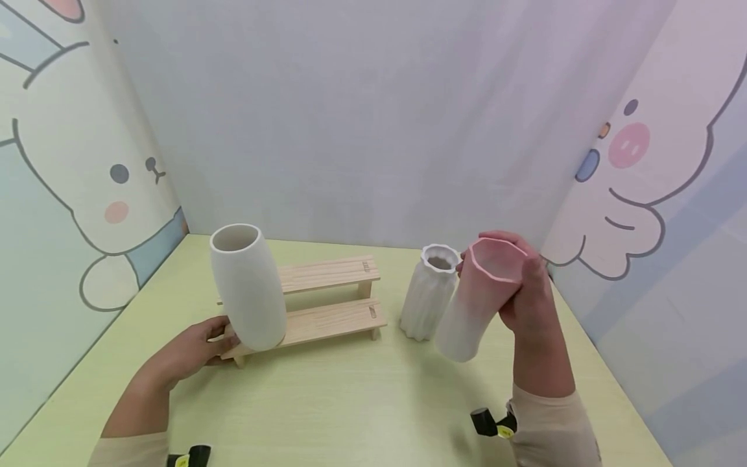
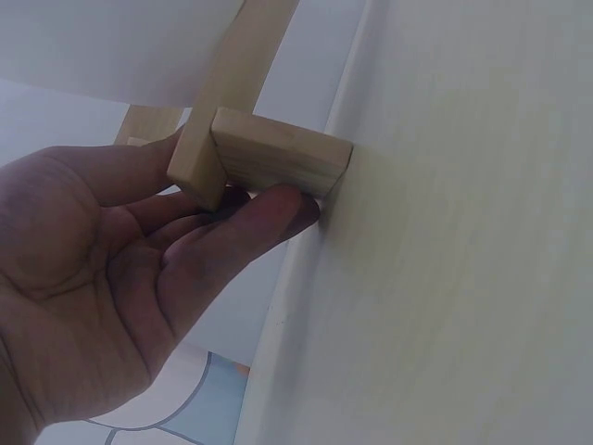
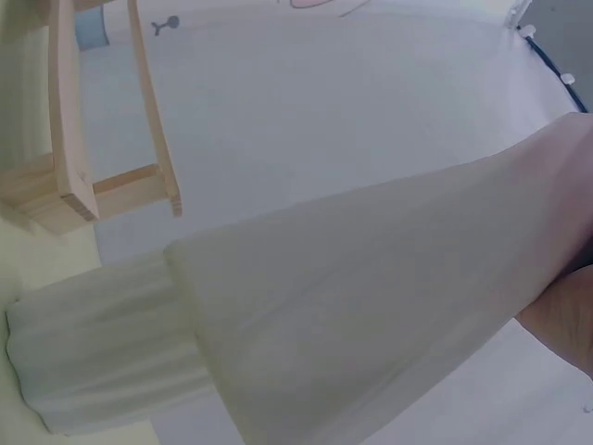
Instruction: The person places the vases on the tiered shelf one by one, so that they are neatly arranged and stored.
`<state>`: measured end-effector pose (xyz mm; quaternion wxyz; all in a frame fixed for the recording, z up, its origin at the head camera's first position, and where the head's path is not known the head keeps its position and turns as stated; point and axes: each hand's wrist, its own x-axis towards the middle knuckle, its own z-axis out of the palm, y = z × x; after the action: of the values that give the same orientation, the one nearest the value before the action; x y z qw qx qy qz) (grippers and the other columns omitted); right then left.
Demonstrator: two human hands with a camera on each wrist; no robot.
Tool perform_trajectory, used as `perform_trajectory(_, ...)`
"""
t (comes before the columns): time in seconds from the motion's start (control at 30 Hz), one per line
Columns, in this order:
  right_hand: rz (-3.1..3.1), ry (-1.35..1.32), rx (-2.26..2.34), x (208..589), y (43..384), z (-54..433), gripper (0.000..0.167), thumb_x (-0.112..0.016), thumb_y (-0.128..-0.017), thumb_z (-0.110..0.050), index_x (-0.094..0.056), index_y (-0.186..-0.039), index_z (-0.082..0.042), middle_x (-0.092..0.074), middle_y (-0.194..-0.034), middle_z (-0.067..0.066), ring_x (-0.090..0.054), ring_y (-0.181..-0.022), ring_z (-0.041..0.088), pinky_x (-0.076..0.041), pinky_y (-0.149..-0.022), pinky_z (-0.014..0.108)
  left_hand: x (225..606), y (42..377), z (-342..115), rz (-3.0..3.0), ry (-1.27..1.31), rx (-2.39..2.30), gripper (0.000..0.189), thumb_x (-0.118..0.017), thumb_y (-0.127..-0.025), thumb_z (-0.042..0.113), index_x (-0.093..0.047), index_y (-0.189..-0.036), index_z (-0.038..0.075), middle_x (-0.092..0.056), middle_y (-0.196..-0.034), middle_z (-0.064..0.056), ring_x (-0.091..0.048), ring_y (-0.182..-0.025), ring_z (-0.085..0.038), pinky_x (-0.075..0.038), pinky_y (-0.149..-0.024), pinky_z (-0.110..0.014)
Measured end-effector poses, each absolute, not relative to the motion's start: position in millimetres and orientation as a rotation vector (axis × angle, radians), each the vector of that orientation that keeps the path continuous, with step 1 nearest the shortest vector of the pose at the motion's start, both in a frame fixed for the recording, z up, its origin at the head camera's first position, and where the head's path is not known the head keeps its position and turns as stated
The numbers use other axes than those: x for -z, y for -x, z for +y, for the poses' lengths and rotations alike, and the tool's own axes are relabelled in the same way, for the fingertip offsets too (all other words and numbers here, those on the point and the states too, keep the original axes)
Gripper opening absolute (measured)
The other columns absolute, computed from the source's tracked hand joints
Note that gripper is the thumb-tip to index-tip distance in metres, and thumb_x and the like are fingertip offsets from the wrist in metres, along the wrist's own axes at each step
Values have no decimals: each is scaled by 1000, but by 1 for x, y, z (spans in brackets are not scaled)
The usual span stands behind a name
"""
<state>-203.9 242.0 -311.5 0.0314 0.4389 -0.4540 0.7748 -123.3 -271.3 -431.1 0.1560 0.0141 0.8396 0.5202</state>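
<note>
A two-step wooden rack (image 1: pixel 332 322) stands on the table. My left hand (image 1: pixel 195 347) grips the left end of its lower step, with fingers around the board end beside the short leg (image 2: pixel 278 153). A tall smooth white vase (image 1: pixel 251 292) stands on the left part of that lower step. My right hand (image 1: pixel 528 292) holds a pink-to-white vase (image 1: pixel 475 305) around its pink upper part. This vase is tilted, mouth toward me, its white base low over the table. Just left of it is a white fluted vase (image 1: pixel 426 298), partly covered by the held vase in the right wrist view.
The pale yellow-green table (image 1: pixel 327 408) reaches back to a plain light curtain (image 1: pixel 350 130). Side panels with cartoon animals (image 1: pixel 99 162) close in the left and right. A black wrist device (image 1: pixel 490 423) sits at the right sleeve.
</note>
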Motion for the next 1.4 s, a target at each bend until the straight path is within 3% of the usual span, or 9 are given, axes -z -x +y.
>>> perform_trajectory(0.4,-1444,-1425,-2331,319,204,227,60,-52,-101,-42,-46,-131,9,-67,-112,18,-69,-98,30,-59,-80,36,431,122,-271,2407,-38,-1486,74,-60,-98,34,-26,-152,-3,-37,-148,-29,-55,-121,-33,-58,-86,-34)
perform_trajectory(0.8,-1440,-1334,-2392,325,202,211,61,-57,-97,-47,-51,-129,4,-69,-109,13,-70,-95,27,-59,-78,37,431,121,-271,2412,-34,-1478,72,-60,-99,34,-28,-152,-2,-39,-147,-28,-57,-118,-30,-57,-86,-34)
perform_trajectory(1.23,-1462,-1289,-2364,331,204,199,65,-59,-96,-49,-48,-129,6,-69,-108,14,-70,-93,27,-59,-77,37,429,123,-270,2402,-21,-1481,74,-60,-98,35,-26,-152,-2,-35,-149,-30,-57,-120,-32,-58,-87,-36)
perform_trajectory(1.4,-1482,-1304,-2336,332,204,198,66,-56,-97,-48,-45,-129,8,-68,-109,14,-70,-95,27,-59,-77,36,428,124,-269,2432,-56,-1447,68,-59,-99,31,-30,-150,-4,-43,-144,-29,-59,-116,-31,-58,-86,-39)
